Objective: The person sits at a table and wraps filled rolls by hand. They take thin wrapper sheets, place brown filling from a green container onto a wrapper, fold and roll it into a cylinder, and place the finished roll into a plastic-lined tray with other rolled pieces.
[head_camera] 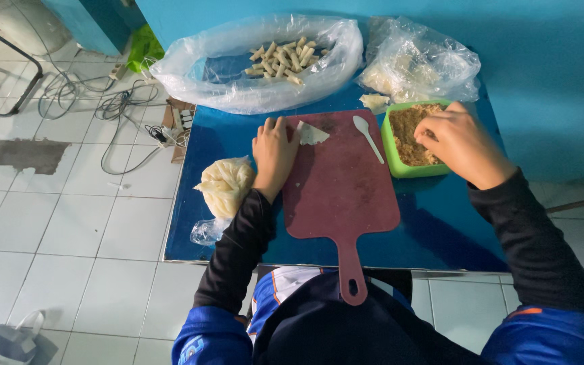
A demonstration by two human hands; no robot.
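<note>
Maroon cutting board (339,182) under my flat, spread left hand (274,154) by a wrapper piece (311,134), right hand (463,143) pinching filling in the green tub (395,159).

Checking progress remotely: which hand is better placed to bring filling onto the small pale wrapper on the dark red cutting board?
Right, probably. The right hand already reaches into the green square container of brown crumbly filling, while the left hand rests beside the wrapper on the board.

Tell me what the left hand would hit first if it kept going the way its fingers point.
The left hand points away from the person, up the red cutting board. The folded pale wrapper lies just beside its fingertips; straight ahead it would likely meet the big plastic bag of rolls, though depth is unclear.
</note>
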